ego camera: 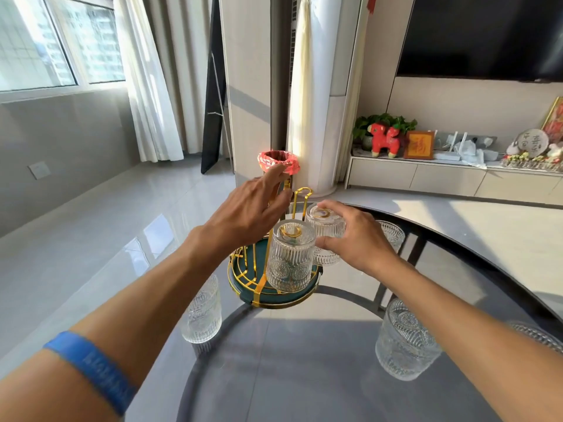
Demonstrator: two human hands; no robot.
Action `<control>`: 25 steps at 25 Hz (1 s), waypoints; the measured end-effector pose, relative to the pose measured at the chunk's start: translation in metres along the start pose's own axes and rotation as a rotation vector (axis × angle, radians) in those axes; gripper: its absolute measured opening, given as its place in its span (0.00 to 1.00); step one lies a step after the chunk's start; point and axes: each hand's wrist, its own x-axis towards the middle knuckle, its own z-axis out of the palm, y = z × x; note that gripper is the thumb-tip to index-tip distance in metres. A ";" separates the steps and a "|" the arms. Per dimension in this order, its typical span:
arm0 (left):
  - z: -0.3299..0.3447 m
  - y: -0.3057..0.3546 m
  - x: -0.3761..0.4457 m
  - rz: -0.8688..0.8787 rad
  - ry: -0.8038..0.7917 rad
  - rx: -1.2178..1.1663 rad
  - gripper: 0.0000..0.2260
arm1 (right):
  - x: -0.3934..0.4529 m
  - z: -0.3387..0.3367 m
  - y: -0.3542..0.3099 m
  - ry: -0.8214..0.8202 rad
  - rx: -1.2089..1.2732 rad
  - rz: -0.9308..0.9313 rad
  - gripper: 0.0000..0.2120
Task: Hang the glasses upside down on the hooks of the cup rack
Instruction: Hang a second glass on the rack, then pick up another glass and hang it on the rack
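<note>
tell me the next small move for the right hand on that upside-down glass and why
Probably let go: the right hand grips a ribbed clear glass that already sits inverted over a gold hook of the green-based wire cup rack, while the left hand steadies the rack's top. Upright glasses wait on the glass table.

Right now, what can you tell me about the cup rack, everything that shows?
The cup rack stands upright on the glass table. It has a round dark green base tray ringed with gold wire and gold looped hooks rising from it, metal by the look. Two ribbed clear glasses hang upside down on hooks: the near glass hangs free, and the right hand grips the far glass. The left hand holds the rack's top.
</note>
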 end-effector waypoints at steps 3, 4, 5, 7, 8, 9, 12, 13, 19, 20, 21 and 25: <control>0.004 -0.002 -0.002 -0.008 0.018 0.017 0.20 | 0.004 0.002 0.002 -0.023 0.050 0.044 0.28; 0.005 -0.002 -0.002 -0.022 0.022 0.005 0.19 | 0.004 0.004 0.003 -0.040 0.065 0.055 0.29; 0.006 0.000 -0.002 -0.036 0.017 -0.010 0.18 | 0.002 0.005 0.003 -0.060 0.072 0.060 0.30; 0.007 0.005 -0.001 -0.072 -0.011 -0.032 0.19 | -0.004 0.002 0.003 -0.106 0.053 0.063 0.34; 0.007 0.008 -0.003 -0.095 -0.022 -0.027 0.21 | -0.010 -0.002 0.004 -0.129 0.050 0.073 0.36; 0.008 0.014 -0.008 -0.109 -0.009 -0.010 0.23 | -0.019 -0.007 0.005 -0.141 0.066 0.095 0.37; 0.017 0.046 -0.046 -0.042 0.172 -0.053 0.23 | -0.064 -0.033 0.012 -0.087 0.026 0.135 0.27; 0.023 0.058 -0.064 -0.017 0.201 -0.102 0.22 | -0.079 -0.043 0.016 -0.076 -0.066 0.126 0.22; 0.071 0.104 -0.144 -0.171 -0.067 -0.215 0.18 | -0.139 -0.078 0.022 -0.549 -0.397 0.251 0.46; 0.072 0.106 -0.146 -0.219 -0.086 -0.233 0.17 | -0.144 -0.075 0.019 -0.527 -0.448 0.241 0.48; 0.070 0.108 -0.147 -0.272 -0.090 -0.267 0.16 | -0.146 -0.073 0.016 -0.477 -0.482 0.241 0.47; 0.051 0.108 -0.148 -0.379 -0.110 -0.377 0.10 | -0.152 -0.071 -0.005 -0.406 -0.332 0.303 0.38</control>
